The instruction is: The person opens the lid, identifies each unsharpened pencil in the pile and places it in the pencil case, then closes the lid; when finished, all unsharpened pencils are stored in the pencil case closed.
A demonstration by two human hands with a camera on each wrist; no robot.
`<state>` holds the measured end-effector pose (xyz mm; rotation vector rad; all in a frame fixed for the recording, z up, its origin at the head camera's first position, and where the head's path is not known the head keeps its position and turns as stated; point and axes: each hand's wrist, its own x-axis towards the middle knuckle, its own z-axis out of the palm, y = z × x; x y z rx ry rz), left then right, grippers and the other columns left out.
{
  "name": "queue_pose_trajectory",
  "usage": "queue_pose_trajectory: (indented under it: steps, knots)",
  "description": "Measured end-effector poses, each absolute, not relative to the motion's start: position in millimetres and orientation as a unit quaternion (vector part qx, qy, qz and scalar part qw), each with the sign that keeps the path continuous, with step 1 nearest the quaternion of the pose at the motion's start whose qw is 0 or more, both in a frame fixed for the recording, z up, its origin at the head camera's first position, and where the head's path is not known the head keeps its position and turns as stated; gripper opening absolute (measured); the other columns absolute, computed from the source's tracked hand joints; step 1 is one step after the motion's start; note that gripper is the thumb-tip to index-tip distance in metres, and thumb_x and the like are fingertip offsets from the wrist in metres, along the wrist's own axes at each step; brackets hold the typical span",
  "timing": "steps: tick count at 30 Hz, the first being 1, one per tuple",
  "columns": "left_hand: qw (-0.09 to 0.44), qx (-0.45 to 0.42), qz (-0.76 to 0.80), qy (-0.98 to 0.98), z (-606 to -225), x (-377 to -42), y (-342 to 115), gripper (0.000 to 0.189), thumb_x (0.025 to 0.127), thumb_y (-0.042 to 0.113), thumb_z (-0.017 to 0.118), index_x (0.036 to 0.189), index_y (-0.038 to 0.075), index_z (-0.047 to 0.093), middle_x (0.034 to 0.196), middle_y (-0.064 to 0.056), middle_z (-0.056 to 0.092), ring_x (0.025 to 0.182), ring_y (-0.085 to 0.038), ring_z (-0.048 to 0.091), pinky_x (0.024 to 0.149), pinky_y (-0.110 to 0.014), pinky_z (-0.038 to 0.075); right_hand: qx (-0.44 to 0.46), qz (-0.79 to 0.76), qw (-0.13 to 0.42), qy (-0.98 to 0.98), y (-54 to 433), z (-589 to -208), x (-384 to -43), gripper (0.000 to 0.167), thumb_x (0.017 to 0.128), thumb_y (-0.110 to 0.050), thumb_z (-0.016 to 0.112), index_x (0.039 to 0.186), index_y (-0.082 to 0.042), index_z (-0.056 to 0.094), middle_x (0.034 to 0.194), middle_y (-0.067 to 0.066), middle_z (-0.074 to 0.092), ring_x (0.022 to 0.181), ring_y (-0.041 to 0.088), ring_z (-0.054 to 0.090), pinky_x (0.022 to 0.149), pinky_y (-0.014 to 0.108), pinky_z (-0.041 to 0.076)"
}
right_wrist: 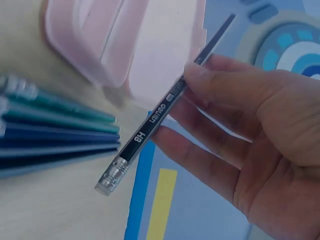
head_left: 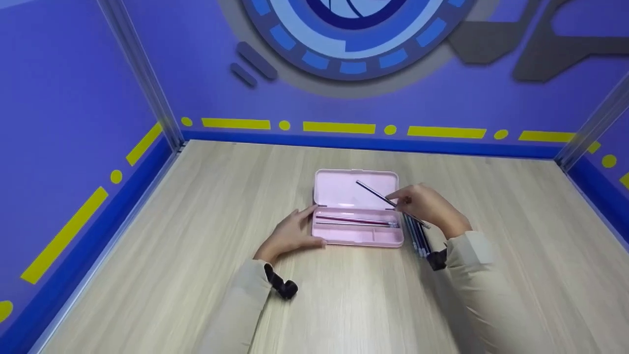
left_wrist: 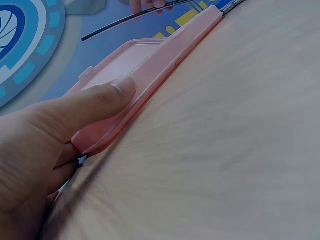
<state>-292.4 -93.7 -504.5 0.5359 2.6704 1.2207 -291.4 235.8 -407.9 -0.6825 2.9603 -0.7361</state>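
A pink pencil case [head_left: 356,244] lies on the table with its lid [head_left: 336,189] swung back. My left hand [head_left: 291,232] grips its left end, the thumb [left_wrist: 107,100] pressed along the front wall. Pencils [head_left: 354,221] lie lengthwise in its rear compartment, one of them reddish. Over the case's right side, my right hand [head_left: 427,204] pinches a dark pencil [right_wrist: 162,107] between thumb and fingers. It is tilted, its metal-banded eraser end towards the loose pencils and marked HB. Several loose pencils [right_wrist: 60,132], green, blue and dark, lie side by side just right of the case.
The wooden table [head_left: 221,196] is bordered by blue-purple panels [head_left: 236,98] at the back and sides. Black wrist cameras [head_left: 285,287] hang below both sleeves, the right one close to the loose pencils. A small divider [head_left: 374,234] splits the case's front compartment.
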Motion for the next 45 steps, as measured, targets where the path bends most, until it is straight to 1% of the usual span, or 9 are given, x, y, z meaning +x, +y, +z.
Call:
queue_pose_trajectory:
  steps: [3, 14, 21, 26, 31, 34, 38, 41, 45]
  knots:
    - [0.076, 0.180, 0.405, 0.893, -504, -293, -93, 0.102, 0.065, 0.047, 0.086, 0.150, 0.023, 0.036, 0.151, -0.027, 0.031, 0.142, -0.046, 0.022, 0.114, -0.060, 0.024, -0.235, -0.222, 0.012, 0.946, 227, -407, -292, 0.031, 0.082, 0.007, 0.064, 0.109, -0.005, 0.073, 0.093, 0.013, 0.074, 0.076, 0.019, 0.065, 0.072, 0.038, 0.058]
    - [0.080, 0.172, 0.409, 0.892, -504, -291, -93, 0.103, 0.063, 0.048, 0.086, 0.150, 0.026, 0.035, 0.152, -0.030, 0.028, 0.142, -0.046, 0.023, 0.114, -0.059, 0.023, -0.264, -0.194, 0.067, 0.942, 195, -405, -297, 0.032, 0.086, 0.005, 0.063, 0.111, -0.012, 0.074, 0.111, 0.007, 0.072, 0.102, 0.023, 0.067, 0.088, 0.040, 0.056]
    - [0.086, 0.169, 0.416, 0.889, -502, -293, -91, 0.104, 0.061, 0.049, 0.087, 0.150, 0.029, 0.035, 0.152, -0.031, 0.025, 0.142, -0.046, 0.023, 0.114, -0.060, 0.023, -0.280, -0.180, 0.057, 0.941, 180, -406, -299, 0.032, 0.086, 0.005, 0.063, 0.109, -0.014, 0.075, 0.110, 0.006, 0.073, 0.094, 0.020, 0.067, 0.085, 0.037, 0.057]
    - [0.080, 0.172, 0.418, 0.888, -501, -294, -91, 0.101, 0.062, 0.049, 0.086, 0.148, 0.030, 0.037, 0.153, -0.028, 0.028, 0.143, -0.045, 0.022, 0.114, -0.060, 0.023, -0.287, -0.174, 0.043, 0.941, 175, -409, -300, 0.033, 0.084, 0.007, 0.063, 0.107, -0.014, 0.076, 0.108, 0.005, 0.073, 0.103, 0.021, 0.068, 0.088, 0.038, 0.056]
    - [0.085, 0.167, 0.417, 0.889, -504, -291, -94, 0.102, 0.061, 0.048, 0.087, 0.149, 0.029, 0.037, 0.153, -0.025, 0.030, 0.143, -0.044, 0.022, 0.114, -0.059, 0.022, -0.285, -0.173, 0.051, 0.942, 169, -414, -300, 0.033, 0.083, 0.006, 0.064, 0.106, -0.014, 0.076, 0.108, 0.005, 0.073, 0.104, 0.022, 0.068, 0.090, 0.038, 0.055]
    - [0.088, 0.163, 0.420, 0.889, -504, -290, -96, 0.103, 0.061, 0.048, 0.087, 0.149, 0.029, 0.037, 0.153, -0.027, 0.029, 0.143, -0.044, 0.022, 0.115, -0.059, 0.022, -0.284, -0.176, 0.054, 0.941, 166, -416, -300, 0.031, 0.084, 0.005, 0.065, 0.107, -0.013, 0.076, 0.108, 0.006, 0.073, 0.099, 0.021, 0.069, 0.089, 0.038, 0.056]
    - [0.089, 0.154, 0.423, 0.889, -502, -291, -96, 0.103, 0.060, 0.049, 0.087, 0.148, 0.030, 0.037, 0.153, -0.028, 0.027, 0.143, -0.044, 0.022, 0.115, -0.059, 0.021, -0.287, -0.180, 0.053, 0.940, 164, -416, -300, 0.029, 0.084, 0.005, 0.066, 0.107, -0.009, 0.075, 0.105, 0.008, 0.074, 0.087, 0.019, 0.069, 0.084, 0.037, 0.057]
    - [0.089, 0.150, 0.421, 0.890, -503, -292, -95, 0.103, 0.060, 0.049, 0.087, 0.148, 0.031, 0.037, 0.153, -0.029, 0.025, 0.143, -0.045, 0.023, 0.115, -0.059, 0.021, -0.284, -0.185, 0.056, 0.939, 165, -416, -301, 0.027, 0.084, 0.004, 0.067, 0.107, -0.007, 0.075, 0.104, 0.009, 0.074, 0.084, 0.019, 0.069, 0.082, 0.037, 0.058]
    - [0.087, 0.155, 0.418, 0.891, -503, -291, -93, 0.103, 0.061, 0.048, 0.087, 0.148, 0.030, 0.037, 0.152, -0.032, 0.024, 0.141, -0.047, 0.024, 0.114, -0.060, 0.022, -0.285, -0.192, 0.057, 0.937, 172, -416, -301, 0.027, 0.084, 0.004, 0.068, 0.108, -0.006, 0.074, 0.104, 0.010, 0.074, 0.086, 0.020, 0.070, 0.083, 0.038, 0.058]
